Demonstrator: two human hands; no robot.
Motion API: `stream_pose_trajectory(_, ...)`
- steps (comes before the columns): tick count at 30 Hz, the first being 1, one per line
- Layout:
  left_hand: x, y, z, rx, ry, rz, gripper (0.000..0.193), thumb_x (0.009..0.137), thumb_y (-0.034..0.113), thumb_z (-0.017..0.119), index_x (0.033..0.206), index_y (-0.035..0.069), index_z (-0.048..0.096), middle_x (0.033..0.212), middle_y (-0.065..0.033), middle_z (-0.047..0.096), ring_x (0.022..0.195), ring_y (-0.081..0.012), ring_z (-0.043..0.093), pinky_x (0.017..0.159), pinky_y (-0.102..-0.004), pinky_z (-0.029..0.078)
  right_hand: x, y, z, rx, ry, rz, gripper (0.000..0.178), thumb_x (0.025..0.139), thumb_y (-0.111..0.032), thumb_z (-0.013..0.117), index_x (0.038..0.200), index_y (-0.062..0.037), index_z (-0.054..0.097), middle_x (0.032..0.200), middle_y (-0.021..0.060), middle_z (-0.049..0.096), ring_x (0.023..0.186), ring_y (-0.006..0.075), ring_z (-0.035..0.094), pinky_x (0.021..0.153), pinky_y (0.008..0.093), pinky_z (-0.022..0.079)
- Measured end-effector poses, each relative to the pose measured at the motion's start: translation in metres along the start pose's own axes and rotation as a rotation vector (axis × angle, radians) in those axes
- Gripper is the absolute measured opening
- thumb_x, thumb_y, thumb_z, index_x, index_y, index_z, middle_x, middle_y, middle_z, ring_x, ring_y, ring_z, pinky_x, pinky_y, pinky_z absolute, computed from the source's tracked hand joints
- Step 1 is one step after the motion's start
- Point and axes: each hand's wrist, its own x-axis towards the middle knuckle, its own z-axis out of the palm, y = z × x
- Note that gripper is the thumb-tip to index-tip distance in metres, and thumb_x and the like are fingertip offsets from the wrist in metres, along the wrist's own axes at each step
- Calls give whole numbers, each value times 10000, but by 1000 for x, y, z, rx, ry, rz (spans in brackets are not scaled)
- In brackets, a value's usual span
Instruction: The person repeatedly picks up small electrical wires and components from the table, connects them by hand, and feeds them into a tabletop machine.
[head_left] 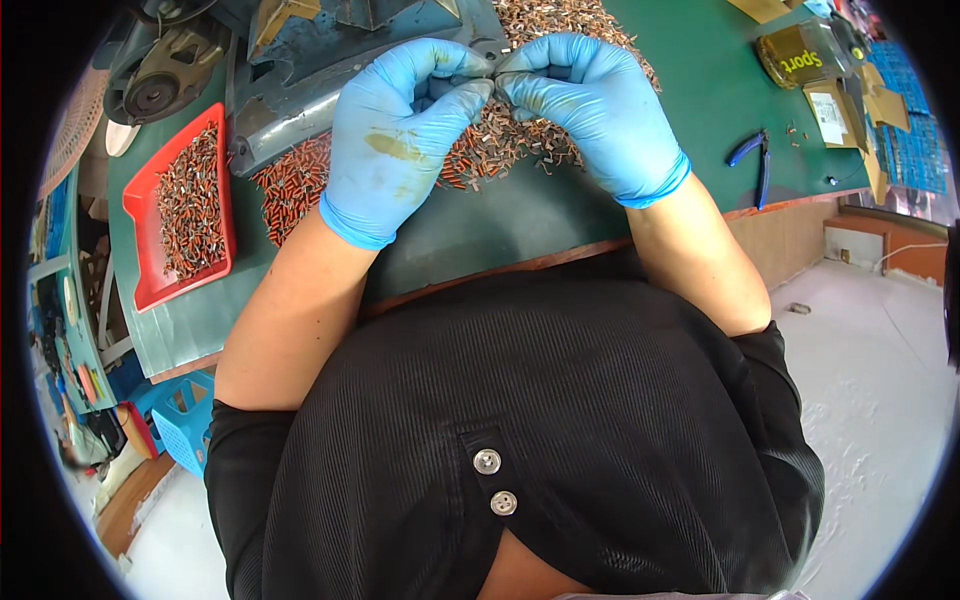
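My left hand (pixel 392 140) and my right hand (pixel 605 115), both in stained blue gloves, meet fingertip to fingertip over the green tabletop (pixel 470 235). The thumb and fingers of each are pinched together. Whatever lies between them is too small or hidden to make out. Beneath and behind the hands spreads a heap of small copper-coloured and silvery metal parts (pixel 485 155). More small reddish parts (pixel 290 185) lie by my left wrist. A red tray (pixel 147 245) at the left holds many similar pieces.
A dark grey metal machine (pixel 275 95) with a round wheel part (pixel 152 95) stands at the back left. Blue-handled pliers (pixel 765 170) lie at the right, near a yellow-and-dark container (pixel 800 55) and opened cardboard (pixel 835 115). A blue plastic basket (pixel 182 425) sits below the table's left end.
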Motion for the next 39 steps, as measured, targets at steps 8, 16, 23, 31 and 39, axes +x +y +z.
stream_pose_trajectory(8, 1, 9, -17, -61, -53, -113, 159, 888, 73, 588, 1024, -3, 615, 808, -49, 634, 663, -86, 553, 591, -207, 413, 0, 4, 13, 253, 36, -65, 234, 816, 29, 629, 1049, 27, 603, 934, 87, 661, 836, 134, 627, 754, 262, 515)
stream_pose_trajectory(16, -6, 5, -19, -467, -96, -268, 168, 884, 56, 579, 1033, -18, 607, 834, -75, 629, 657, -107, 524, 594, -206, 409, -8, 12, 15, -351, 110, -591, 267, 793, 79, 651, 1046, 1, 614, 984, 73, 663, 883, 129, 618, 796, 248, 507)
stream_pose_trajectory(23, -6, -1, -23, -495, -117, -165, 188, 862, 85, 624, 1036, 13, 618, 831, -52, 642, 692, -92, 583, 620, -207, 469, -10, 11, 31, -286, 202, -504, 144, 795, 47, 638, 928, -6, 628, 828, 19, 625, 767, 75, 555, 728, 224, 468)
stream_pose_trajectory(31, -6, 8, -41, -329, 1, -49, 157, 870, 59, 592, 1014, 0, 614, 845, -37, 610, 718, -99, 534, 653, -205, 426, -24, 11, 42, -220, 225, -300, 104, 803, -2, 635, 905, -6, 618, 788, 5, 604, 698, 58, 524, 653, 206, 454)
stream_pose_trajectory(39, -42, 20, -48, 1030, -297, 398, 70, 698, 62, 646, 760, 55, 617, 769, -128, 610, 731, -311, 589, 665, -388, 484, -8, 49, 27, -59, 97, -1076, 115, 793, 64, 559, 893, 9, 574, 750, 1, 573, 676, 50, 523, 608, 194, 443)
